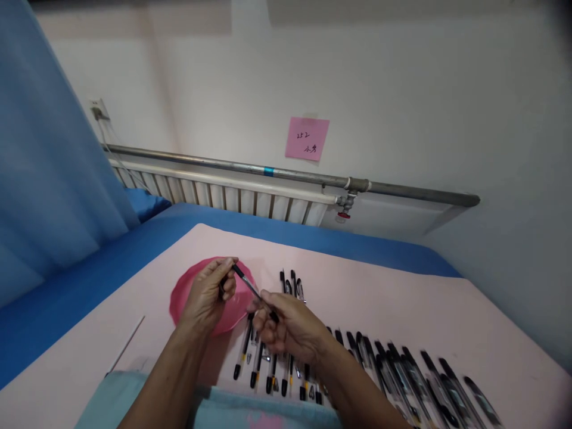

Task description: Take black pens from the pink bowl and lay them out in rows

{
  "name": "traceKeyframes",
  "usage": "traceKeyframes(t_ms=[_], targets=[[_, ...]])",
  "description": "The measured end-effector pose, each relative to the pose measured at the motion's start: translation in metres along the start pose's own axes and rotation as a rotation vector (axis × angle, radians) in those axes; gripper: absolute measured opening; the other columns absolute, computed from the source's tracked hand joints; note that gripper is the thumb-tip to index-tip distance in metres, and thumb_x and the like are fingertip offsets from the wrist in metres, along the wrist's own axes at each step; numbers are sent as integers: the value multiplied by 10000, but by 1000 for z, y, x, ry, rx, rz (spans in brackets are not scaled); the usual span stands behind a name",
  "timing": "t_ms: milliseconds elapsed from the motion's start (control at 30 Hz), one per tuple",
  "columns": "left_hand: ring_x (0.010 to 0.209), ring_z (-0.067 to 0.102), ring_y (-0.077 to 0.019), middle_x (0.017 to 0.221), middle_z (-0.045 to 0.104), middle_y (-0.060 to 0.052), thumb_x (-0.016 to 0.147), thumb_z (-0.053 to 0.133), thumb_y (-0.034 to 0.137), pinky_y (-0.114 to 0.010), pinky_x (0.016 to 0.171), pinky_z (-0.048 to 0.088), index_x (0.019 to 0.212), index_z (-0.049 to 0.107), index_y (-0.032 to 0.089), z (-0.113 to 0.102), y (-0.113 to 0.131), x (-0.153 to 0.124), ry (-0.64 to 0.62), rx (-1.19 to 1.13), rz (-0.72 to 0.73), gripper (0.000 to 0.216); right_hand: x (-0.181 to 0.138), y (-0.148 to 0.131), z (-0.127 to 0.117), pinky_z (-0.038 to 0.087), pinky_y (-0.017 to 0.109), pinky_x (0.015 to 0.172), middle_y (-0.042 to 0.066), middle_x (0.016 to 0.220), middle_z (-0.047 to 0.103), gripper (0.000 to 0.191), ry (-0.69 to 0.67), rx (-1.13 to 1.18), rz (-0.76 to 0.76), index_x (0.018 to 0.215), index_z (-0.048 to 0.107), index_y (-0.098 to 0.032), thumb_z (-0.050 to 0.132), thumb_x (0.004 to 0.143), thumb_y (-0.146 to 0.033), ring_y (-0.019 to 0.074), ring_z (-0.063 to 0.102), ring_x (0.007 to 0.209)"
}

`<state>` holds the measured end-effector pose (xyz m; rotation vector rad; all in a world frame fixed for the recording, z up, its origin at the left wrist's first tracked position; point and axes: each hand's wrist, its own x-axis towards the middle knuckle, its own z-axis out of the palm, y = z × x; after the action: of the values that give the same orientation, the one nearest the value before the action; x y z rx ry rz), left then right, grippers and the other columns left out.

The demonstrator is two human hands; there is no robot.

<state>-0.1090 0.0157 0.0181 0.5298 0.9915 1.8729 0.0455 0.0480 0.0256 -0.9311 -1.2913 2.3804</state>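
Both my hands hold one black pen (pixel 252 289) above the pink sheet (pixel 402 304). My left hand (pixel 206 295) pinches the pen's upper end over a red bowl (pixel 187 292). My right hand (pixel 288 325) is closed on the pen's lower end, just right of the bowl. Under my right hand and stretching to the right lies a row of several black pens (pixel 388 363), side by side on the sheet.
A thin white refill (pixel 126 345) lies on the sheet at the left. Blue bedding (pixel 89 268) surrounds the sheet, with a radiator (pixel 223 193) and a metal pipe (pixel 402 189) behind. A pink note (pixel 306 138) is stuck on the wall. Teal cloth (pixel 116 399) lies at the near edge.
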Motion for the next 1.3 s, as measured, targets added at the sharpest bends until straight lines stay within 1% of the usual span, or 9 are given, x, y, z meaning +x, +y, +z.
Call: traceKeyframes(t_ms=[167, 300, 400, 600, 800, 900, 1033, 1133, 1300], targets=[[384, 357, -15, 517, 457, 52, 656, 704, 237, -132, 323, 226, 786, 635, 96, -1, -1, 0, 12, 1, 14, 204, 3, 4, 1, 254, 140, 340, -62, 527, 497, 172, 207, -201, -246, 699, 518, -160, 637, 688, -283, 28, 393, 383], [383, 357, -16, 513, 452, 54, 649, 708, 243, -132, 322, 222, 792, 638, 94, 0, -1, -1, 0, 11, 11, 217, 2, 2, 1, 242, 147, 331, -10, 630, 572, 282, 60, -28, -65, 846, 544, -158, 573, 734, -415, 50, 450, 410], [382, 357, -19, 508, 460, 48, 643, 712, 248, -132, 321, 222, 801, 639, 92, 2, -1, -2, -13, 22, -3, 234, 0, -1, 0, 184, 144, 324, -25, 581, 528, 250, 8, 26, -8, 811, 562, -140, 536, 750, -382, 26, 371, 365], [364, 324, -11, 508, 444, 63, 646, 699, 188, -130, 302, 221, 716, 588, 109, -6, 7, 5, 93, -126, 11, 153, 4, 7, 0, 295, 163, 397, -68, 529, 482, 126, 285, -361, -366, 695, 537, -168, 614, 703, -267, 38, 402, 413], [485, 486, -58, 595, 526, 3, 658, 596, 63, -132, 341, 308, 639, 540, 117, -12, 16, 11, 217, -246, -43, 80, 4, 3, -5, 309, 167, 394, -59, 542, 506, 100, 293, -370, -368, 704, 536, -168, 539, 747, -258, 37, 397, 391], [505, 500, -72, 634, 557, -26, 632, 601, 26, -142, 343, 312, 683, 593, 90, -8, 11, 9, 156, -200, -98, 83, 3, 0, -5, 278, 160, 363, -63, 527, 497, 108, 287, -323, -330, 701, 528, -170, 540, 739, -270, 34, 383, 368], [509, 469, -69, 648, 559, -35, 670, 662, 155, -146, 331, 285, 756, 651, 81, -1, 4, 2, 13, -66, -139, 114, 4, -1, -5, 253, 162, 336, -65, 524, 486, 130, 273, -310, -287, 693, 517, -173, 543, 731, -294, 41, 379, 358], [490, 448, -65, 581, 534, -19, 629, 721, 181, -137, 320, 259, 767, 667, 76, 1, 0, -1, 10, -19, -118, 181, 5, 1, -5, 262, 170, 347, -55, 546, 502, 139, 244, -344, -281, 693, 515, -175, 525, 747, -303, 48, 389, 370], [458, 449, -52, 539, 522, 9, 627, 718, 167, -122, 316, 245, 683, 625, 117, -10, 10, 6, 123, -53, -18, 119, 0, -5, -16, 367, 201, 532, -17, 629, 544, 153, 223, -773, -394, 659, 592, -166, 534, 758, -268, 93, 501, 579]])
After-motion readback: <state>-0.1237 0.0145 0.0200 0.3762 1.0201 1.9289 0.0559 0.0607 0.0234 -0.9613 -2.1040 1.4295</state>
